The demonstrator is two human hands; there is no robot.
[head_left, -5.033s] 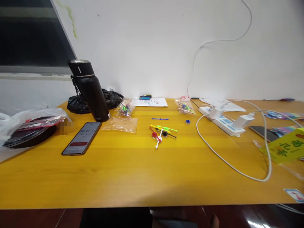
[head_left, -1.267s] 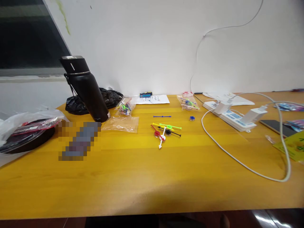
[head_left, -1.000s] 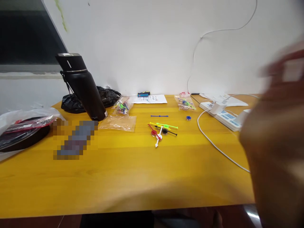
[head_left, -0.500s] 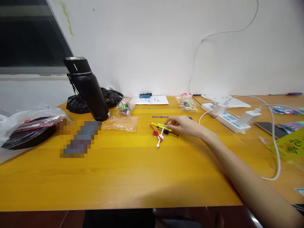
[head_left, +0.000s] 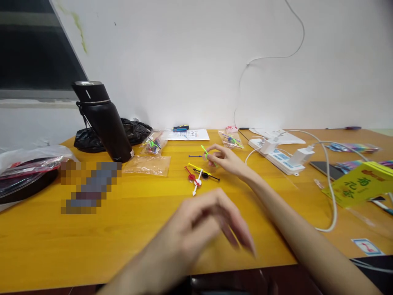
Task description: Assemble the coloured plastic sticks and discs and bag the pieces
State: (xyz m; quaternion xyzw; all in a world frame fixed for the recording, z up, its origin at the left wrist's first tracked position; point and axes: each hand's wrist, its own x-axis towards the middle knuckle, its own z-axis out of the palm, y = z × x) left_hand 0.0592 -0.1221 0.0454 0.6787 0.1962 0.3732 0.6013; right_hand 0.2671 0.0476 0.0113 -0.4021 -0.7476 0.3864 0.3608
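Observation:
My right hand [head_left: 221, 159] pinches a green arrow spinner [head_left: 204, 150] between thumb and fingers, its pointed tip sticking up to the left. Behind the hand lies a blue arrow spinner [head_left: 194, 156], partly hidden. Just in front and to the left, a yellow spinner [head_left: 193, 166], a red spinner [head_left: 190, 177], a white spinner [head_left: 197, 183] and a black spinner [head_left: 212, 177] overlap in a small pile on the table. Nearer to me, my left hand [head_left: 211, 225] hovers above the table, blurred, its fingers bent downward and holding nothing visible.
A black bottle [head_left: 106, 123] stands at the left by an empty clear bag [head_left: 150, 165]. Two bags of spinner parts [head_left: 152, 144] lie farther back. On the right are a power strip [head_left: 281, 159] with chargers, a looping white cable [head_left: 332, 196] and a yellow packet [head_left: 359, 184].
My right hand has lifted the green spinner off the pile and back a little. My left hand has come into view from below. The view has shifted slightly to the right.

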